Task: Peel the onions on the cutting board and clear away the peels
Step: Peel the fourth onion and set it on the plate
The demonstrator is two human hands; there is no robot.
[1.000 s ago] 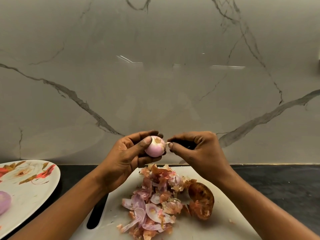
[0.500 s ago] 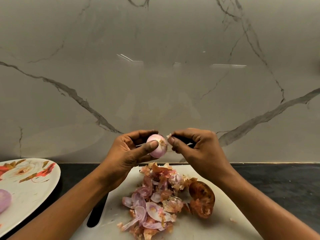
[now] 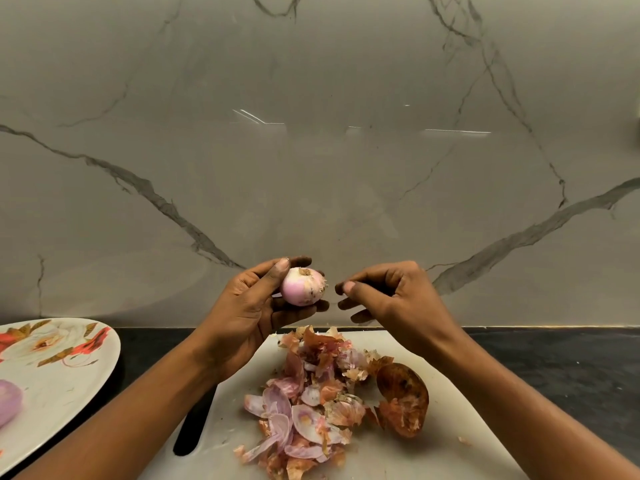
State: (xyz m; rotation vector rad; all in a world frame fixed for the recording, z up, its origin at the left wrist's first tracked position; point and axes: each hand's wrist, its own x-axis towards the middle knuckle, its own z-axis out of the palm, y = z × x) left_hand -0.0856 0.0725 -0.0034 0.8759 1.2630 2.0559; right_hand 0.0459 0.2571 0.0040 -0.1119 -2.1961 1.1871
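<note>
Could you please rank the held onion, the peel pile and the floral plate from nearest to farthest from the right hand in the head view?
1. The onion, just left of the right hand, held in the left hand.
2. The peel pile, below on the cutting board.
3. The floral plate, far left.

We see a dim, warm-tinted kitchen view. Thin white streaks of glare cross the glossy marble wall (image 3: 346, 188), which also carries a faint reflection of the plate (image 3: 69, 386). The dark surface (image 3: 554, 368) loses its detail. The onion (image 3: 302, 286) shows a soft highlight; shadows beneath the peels (image 3: 304, 410) are mild. Wide-angle stretch shows toward the edges, where the plate looks pulled out.
</note>
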